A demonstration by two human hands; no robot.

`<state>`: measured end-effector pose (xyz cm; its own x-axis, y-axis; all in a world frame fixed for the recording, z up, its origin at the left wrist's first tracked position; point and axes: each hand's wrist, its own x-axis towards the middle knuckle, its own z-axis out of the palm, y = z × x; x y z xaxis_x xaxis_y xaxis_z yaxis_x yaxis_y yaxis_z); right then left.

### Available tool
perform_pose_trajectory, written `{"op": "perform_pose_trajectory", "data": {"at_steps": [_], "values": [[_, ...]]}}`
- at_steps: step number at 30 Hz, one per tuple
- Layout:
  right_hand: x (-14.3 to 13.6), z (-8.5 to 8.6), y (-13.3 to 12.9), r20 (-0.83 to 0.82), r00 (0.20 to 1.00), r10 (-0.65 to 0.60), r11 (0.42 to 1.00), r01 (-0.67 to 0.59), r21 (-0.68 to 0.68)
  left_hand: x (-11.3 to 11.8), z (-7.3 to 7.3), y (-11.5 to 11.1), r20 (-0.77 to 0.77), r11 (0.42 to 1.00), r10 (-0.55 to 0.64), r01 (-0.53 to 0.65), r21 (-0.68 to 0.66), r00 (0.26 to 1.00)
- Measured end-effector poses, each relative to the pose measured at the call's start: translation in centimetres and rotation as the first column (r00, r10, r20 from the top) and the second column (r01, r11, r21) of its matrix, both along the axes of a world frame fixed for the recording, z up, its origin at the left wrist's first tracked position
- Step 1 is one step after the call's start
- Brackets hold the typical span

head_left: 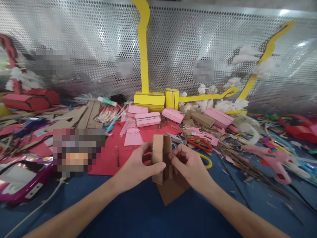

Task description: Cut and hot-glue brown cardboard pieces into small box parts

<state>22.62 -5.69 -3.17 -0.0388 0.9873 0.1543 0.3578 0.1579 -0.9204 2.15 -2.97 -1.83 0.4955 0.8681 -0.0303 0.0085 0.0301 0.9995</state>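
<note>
A small brown cardboard box stands upright in front of me, with an opening on its right side. My left hand grips its left side, thumb across the front. At the open side, my right hand pinches near the edge with thumb and fingertips; what lies between them is too hidden to make out. Beneath the box lies a flat piece of brown cardboard. Scissors with orange handles rest just behind my right hand. A red sheet spreads behind and left of the box.
Pink boxes and a yellow box with a tall strip stand behind. A pink glue gun with a black cord lies right, a blue glue gun left. A perforated metal screen closes off the back.
</note>
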Motion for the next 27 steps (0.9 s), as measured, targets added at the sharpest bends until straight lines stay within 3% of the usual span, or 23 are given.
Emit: {"op": "perform_pose_trajectory", "data": {"at_steps": [14, 22, 27], "values": [[-0.31, 0.69, -0.43, -0.097, 0.994, 0.047, 0.998, -0.05, -0.034, 0.06, -0.27, 0.03, 0.036, 1.0, 0.009, -0.008, -0.015, 0.999], [-0.25, 0.26, -0.42, 0.079, 0.996, 0.051, 0.997, -0.056, 0.054, 0.05, 0.06, -0.27, 0.066, 0.999, -0.031, 0.032, -0.004, 0.997], [-0.17, 0.22, -0.62, 0.091, 0.996, 0.022, 0.995, -0.031, 0.091, 0.14, -0.09, -0.7, 0.115, 0.997, -0.074, 0.077, -0.024, 0.991]]}}
